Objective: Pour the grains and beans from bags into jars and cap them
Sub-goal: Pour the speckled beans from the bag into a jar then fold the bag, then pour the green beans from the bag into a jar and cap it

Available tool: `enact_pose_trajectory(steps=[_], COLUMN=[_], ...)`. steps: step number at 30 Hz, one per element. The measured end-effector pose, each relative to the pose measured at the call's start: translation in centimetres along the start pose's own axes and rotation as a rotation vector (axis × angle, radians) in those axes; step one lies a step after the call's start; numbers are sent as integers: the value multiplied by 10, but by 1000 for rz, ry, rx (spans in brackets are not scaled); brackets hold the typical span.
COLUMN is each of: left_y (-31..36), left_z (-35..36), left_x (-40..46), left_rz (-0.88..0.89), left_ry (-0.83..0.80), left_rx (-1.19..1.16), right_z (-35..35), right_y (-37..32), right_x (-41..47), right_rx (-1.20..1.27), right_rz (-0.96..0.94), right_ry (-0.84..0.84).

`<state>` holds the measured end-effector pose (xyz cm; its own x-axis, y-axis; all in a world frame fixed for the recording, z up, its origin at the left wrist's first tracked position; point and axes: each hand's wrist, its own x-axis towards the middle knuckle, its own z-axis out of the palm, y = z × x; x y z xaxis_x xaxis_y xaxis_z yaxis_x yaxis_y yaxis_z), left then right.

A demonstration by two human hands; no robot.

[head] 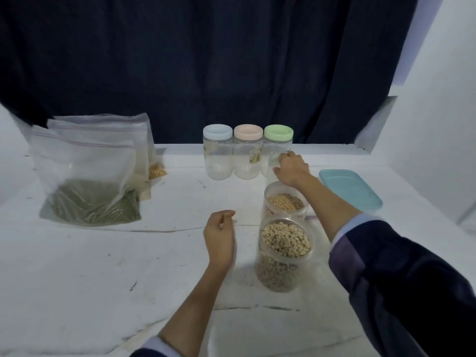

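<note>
Three empty clear jars stand capped in a row at the back: a white-lidded jar (217, 155), a pink-lidded jar (247, 155) and a green-lidded jar (278, 143). My right hand (292, 168) grips the lower part of the green-lidded jar. Two uncapped jars stand nearer me: one with yellow beans (284, 202), one with pale speckled beans (284, 256). My left hand (220, 237) hovers over the table left of them, fingers loosely curled, holding nothing. A zip bag of green grains (90, 191) sits at the left, with further bags (144, 150) behind it.
A light blue flat lid (350, 189) lies at the right behind my right forearm. The white table (103, 279) has cracks and marks. A dark curtain (231, 60) hangs behind, and a white wall (438, 124) rises on the right.
</note>
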<state>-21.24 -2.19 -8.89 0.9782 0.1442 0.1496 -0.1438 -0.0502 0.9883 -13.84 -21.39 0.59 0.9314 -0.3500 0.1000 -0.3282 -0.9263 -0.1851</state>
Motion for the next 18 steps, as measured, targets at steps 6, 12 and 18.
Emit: enact_pose_trajectory(steps=[6, 12, 18], left_y=[-12, -23, -32], left_z=[-34, -59, -80], left_x=[28, 52, 83], left_rz=[-69, -53, -27], left_ry=[38, 50, -98], left_rx=[-21, -40, 99], right_z=[8, 25, 55], right_y=[-10, -77, -171], right_x=[20, 12, -28], right_rx=[-3, 23, -86], right_rz=[81, -167, -362], right_ry=[-148, -156, -39])
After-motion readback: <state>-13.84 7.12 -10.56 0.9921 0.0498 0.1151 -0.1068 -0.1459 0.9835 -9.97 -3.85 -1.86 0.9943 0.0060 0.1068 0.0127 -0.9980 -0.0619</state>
